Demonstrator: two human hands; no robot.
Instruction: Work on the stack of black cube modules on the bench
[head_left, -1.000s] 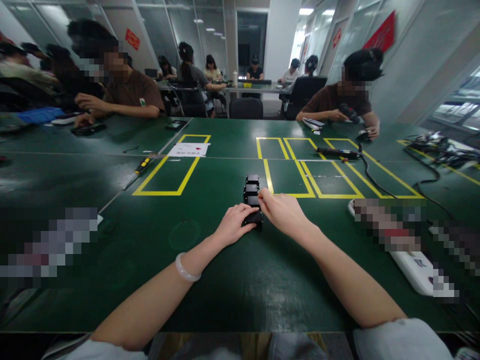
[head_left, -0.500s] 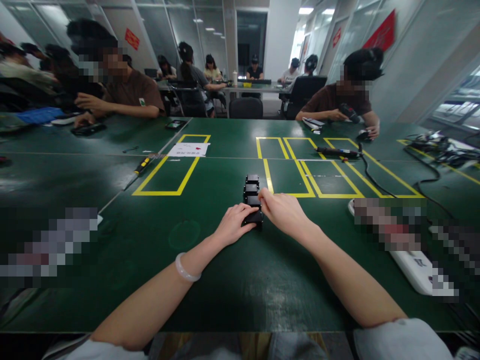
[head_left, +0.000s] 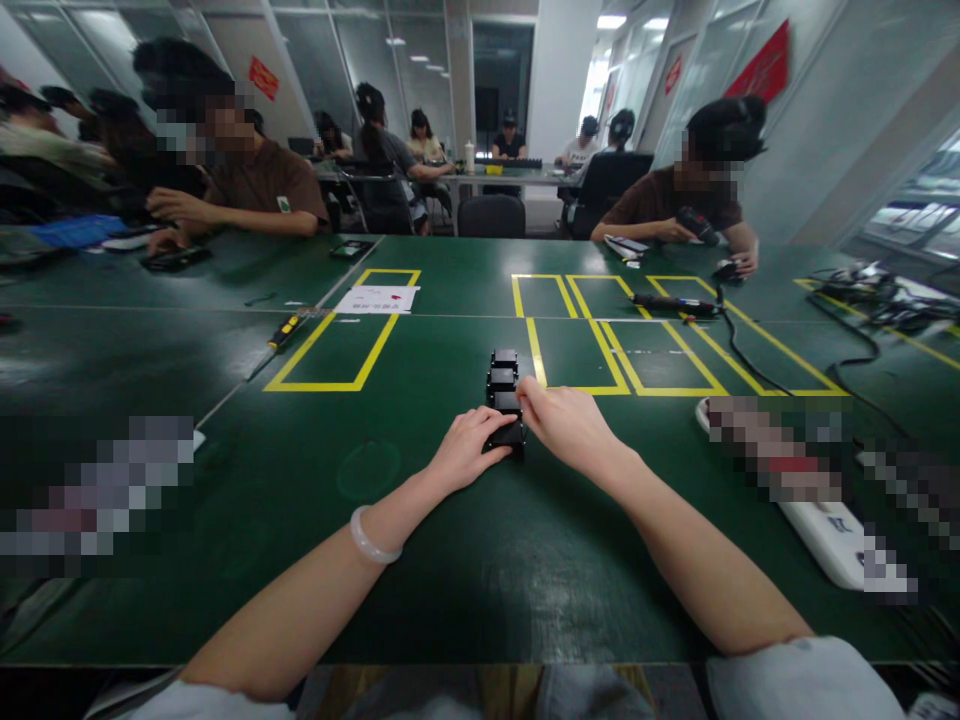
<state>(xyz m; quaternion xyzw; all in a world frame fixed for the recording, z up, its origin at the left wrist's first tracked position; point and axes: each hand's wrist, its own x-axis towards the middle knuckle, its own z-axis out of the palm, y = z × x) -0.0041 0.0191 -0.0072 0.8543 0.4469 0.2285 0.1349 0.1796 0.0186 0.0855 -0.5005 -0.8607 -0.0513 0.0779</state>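
Note:
A row of several small black box-shaped parts [head_left: 504, 378] runs away from me on the green table. My left hand [head_left: 474, 446] grips the nearest black box-shaped part [head_left: 508, 434], fingers over its top and thumb along its near side. My right hand [head_left: 564, 418] is curled closed against the right side of the row, beside the second nearest part. Its fingertips are pinched together, and whatever they hold, if anything, is hidden or too small to make out.
Yellow tape rectangles [head_left: 315, 387] mark the table. A yellow-and-black screwdriver [head_left: 285, 330] and a printed paper [head_left: 379, 299] lie ahead left. To the right are a black corded tool [head_left: 675, 304], a white long object [head_left: 832, 540] and tangled cables [head_left: 877, 295]. Co-workers sit opposite.
Both my hands and the black parts look the same as half a second ago. Only the hand of the co-worker on the left has shifted slightly.

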